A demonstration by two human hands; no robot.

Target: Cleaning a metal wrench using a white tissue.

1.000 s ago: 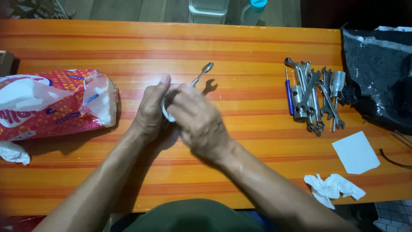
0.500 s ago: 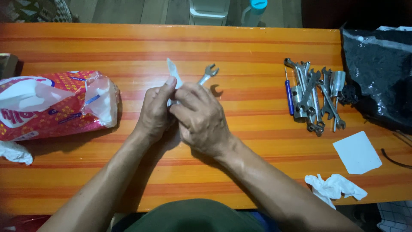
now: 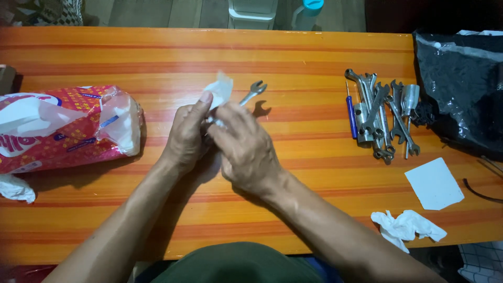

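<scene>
Centre of frame, above an orange-striped bench (image 3: 293,52): a person's left hand (image 3: 186,133) and right hand (image 3: 243,147) meet over a small open-end wrench (image 3: 251,92). Both hands are clenched round the wrench shank w/ a piece of white tissue (image 3: 220,90) wrapped about it; only the forked head pokes out toward upper right, tissue sticking up just beside the left thumb. Which hand bears the tool's weight can't be told.

Right of frame: a heap of wrenches & sockets (image 3: 385,118) lies w/ a blue-handled screwdriver (image 3: 349,111) just beside it, near a black plastic bag (image 3: 461,84). Lower right: a crumpled tissue (image 3: 406,226) and a flat white sheet (image 3: 434,183). Left: a red-patterned tissue pack (image 3: 68,126), torn open, w/ another used wad (image 3: 15,187) at far left edge.

Judging by the layout, wiping looks mid-way: one wrench in hand, spent tissues discarded, approx. a dozen tools in the heap, whether cleaned or not can't be told.
</scene>
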